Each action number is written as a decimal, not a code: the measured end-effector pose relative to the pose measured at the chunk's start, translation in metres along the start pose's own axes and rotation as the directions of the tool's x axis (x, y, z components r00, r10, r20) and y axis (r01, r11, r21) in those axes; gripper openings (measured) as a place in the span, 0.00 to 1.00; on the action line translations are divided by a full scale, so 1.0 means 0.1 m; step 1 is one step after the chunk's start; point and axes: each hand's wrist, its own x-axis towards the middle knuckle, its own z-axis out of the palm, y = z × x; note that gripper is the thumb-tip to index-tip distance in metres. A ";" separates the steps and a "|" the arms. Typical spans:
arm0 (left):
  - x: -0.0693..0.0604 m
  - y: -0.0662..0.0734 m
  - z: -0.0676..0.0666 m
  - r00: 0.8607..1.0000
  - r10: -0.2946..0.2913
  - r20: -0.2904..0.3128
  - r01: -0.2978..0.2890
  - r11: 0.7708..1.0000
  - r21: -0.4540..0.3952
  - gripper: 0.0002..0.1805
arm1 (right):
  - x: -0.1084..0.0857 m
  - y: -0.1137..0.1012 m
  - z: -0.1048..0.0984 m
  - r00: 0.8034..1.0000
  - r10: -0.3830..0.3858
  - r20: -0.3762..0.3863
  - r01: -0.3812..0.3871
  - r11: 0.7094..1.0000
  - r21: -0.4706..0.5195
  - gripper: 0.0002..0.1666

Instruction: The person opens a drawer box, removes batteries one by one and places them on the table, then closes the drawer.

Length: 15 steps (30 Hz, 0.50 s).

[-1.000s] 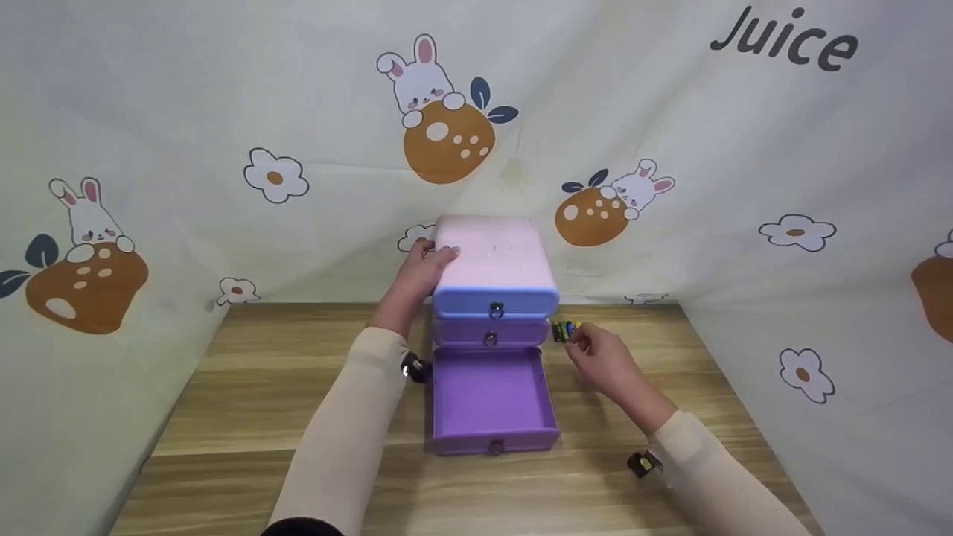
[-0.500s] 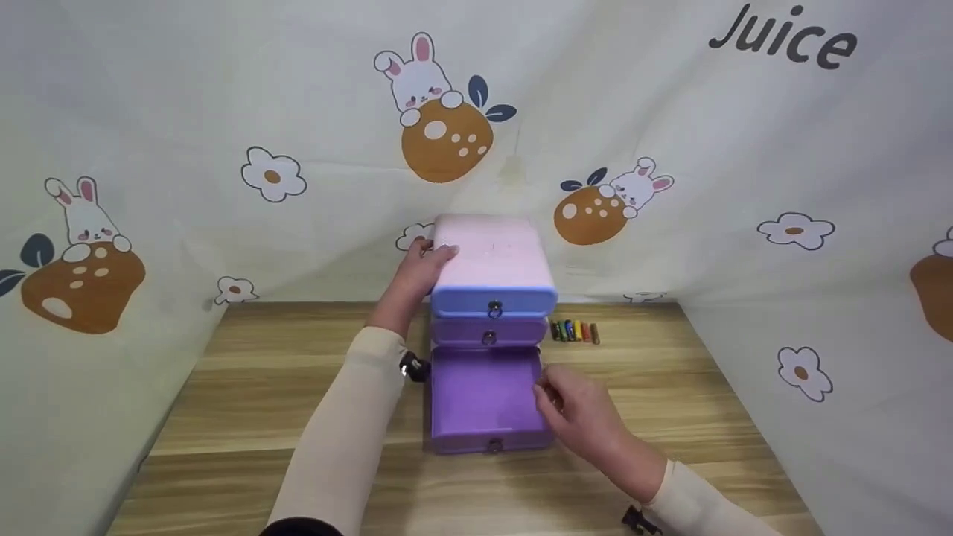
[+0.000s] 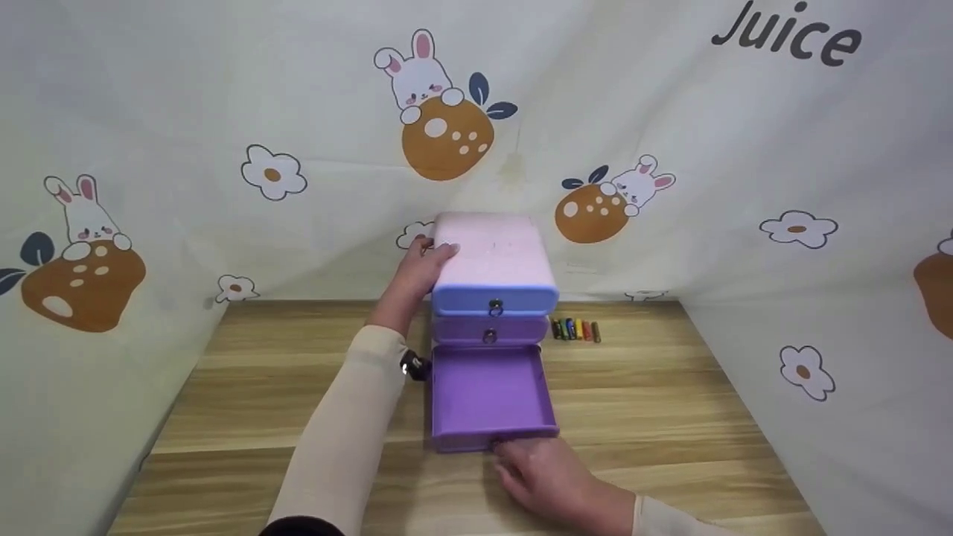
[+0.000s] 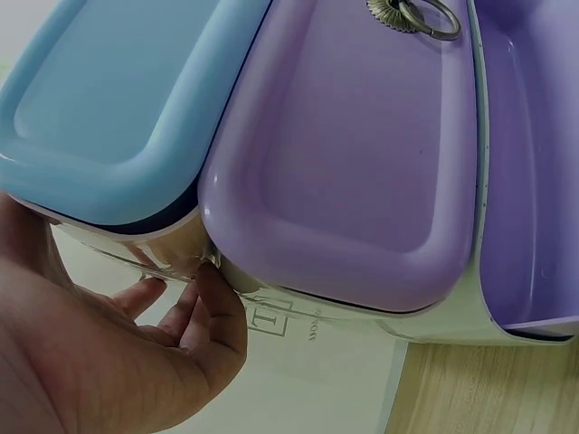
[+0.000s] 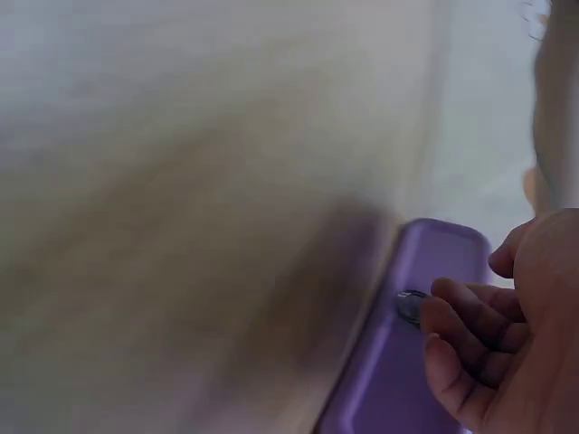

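Observation:
A small drawer unit [image 3: 495,249] has a pink top, a blue upper drawer [image 3: 465,301] and a purple middle drawer [image 3: 458,330], both closed. Its purple bottom drawer [image 3: 488,391] is pulled far out, with nothing visible inside. My left hand [image 3: 421,272] holds the unit's upper left side, thumb on the top edge; in the left wrist view its curled fingers lie against the side wall. My right hand [image 3: 551,476] is at the bottom drawer's front, fingers loosely bent beside the metal knob [image 5: 412,307]. Whether they touch it is unclear. The thumb stands apart from them.
Several short crayons [image 3: 575,330] lie in a row on the wooden table [image 3: 655,394], right of the unit. A printed cloth [image 3: 335,216] hangs behind and on both sides. Ring pulls, such as the middle drawer's ring [image 4: 434,20], stick out from the fronts.
My right hand has left the crayons, moved toward me past the open drawer's right side, and come to its front. The crayons are now uncovered. My left hand has stayed in place.

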 end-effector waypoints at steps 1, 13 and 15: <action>0.00 0.00 0.00 1.000 -0.002 0.000 0.002 1.000 0.000 0.47 | -0.01 0.00 0.02 1.000 -0.012 0.001 0.012 1.000 -0.023 0.06; 0.00 -0.02 0.00 1.000 0.027 -0.011 -0.028 0.999 -0.037 0.46 | -0.02 -0.03 0.02 0.983 0.090 0.162 -0.083 0.995 -0.048 0.09; 0.00 -0.03 0.00 0.999 0.033 -0.006 -0.033 0.998 -0.058 0.46 | 0.00 -0.04 0.01 0.974 0.115 0.197 -0.108 0.993 -0.046 0.09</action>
